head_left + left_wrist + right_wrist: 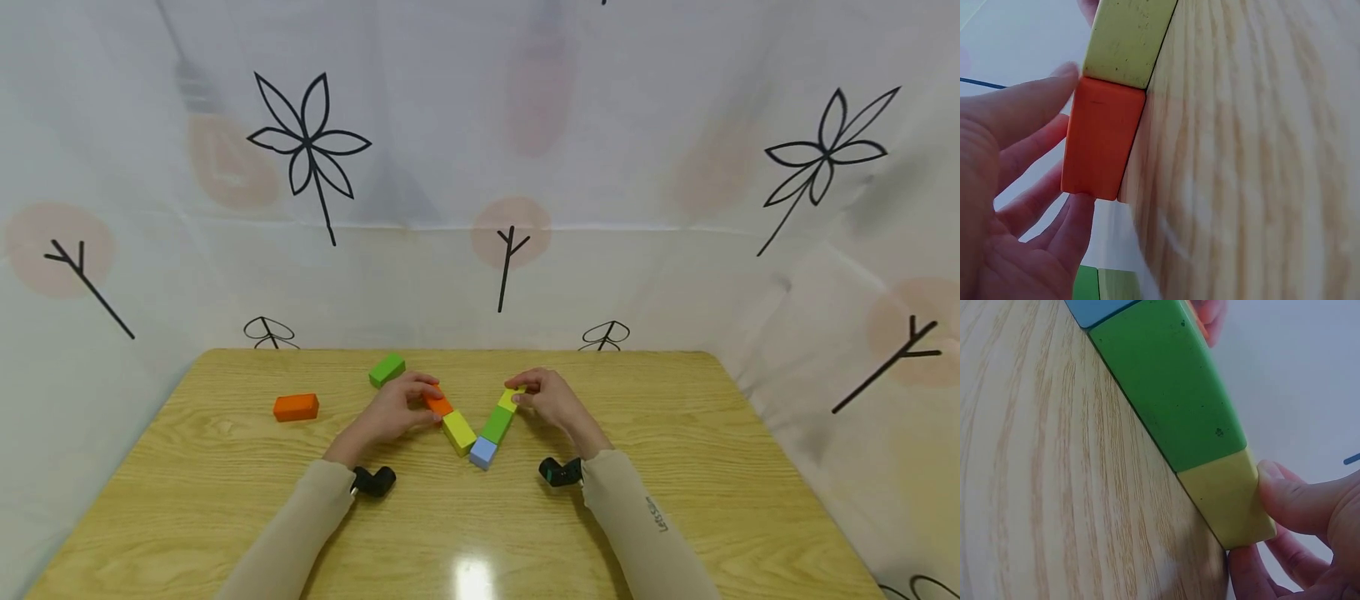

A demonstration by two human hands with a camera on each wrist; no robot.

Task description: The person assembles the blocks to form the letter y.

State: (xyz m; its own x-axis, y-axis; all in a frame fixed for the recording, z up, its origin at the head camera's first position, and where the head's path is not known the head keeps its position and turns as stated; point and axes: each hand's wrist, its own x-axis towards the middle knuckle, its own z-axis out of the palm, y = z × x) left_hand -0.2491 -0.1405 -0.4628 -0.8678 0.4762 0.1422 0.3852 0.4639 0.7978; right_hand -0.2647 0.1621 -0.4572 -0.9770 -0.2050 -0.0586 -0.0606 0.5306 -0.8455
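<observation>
Mid-frame, left fingers (pixel 1077 222) curled round orange block (pixel 1102 140), right fingers (pixel 1304 503) pinched yellow block (pixel 1225 503)! Seemingly aligning; next needed careful release.

Beneath the left hand (pixel 393 408) and the right hand (pixel 555 402), a yellowish wood-grained tabletop (pixel 735 500) with rounded far corners is seen. Beyond both hands and out to either side, it is enclosed by a white, creased, cloth-like backdrop (pixel 420 100), printed with black-outlined flowers (pixel 306 143), black forked twigs (pixel 506 267) and pale pink discs (pixel 60 275). On the hands' near side, a bright white glare (pixel 474 579) is reflected.
</observation>
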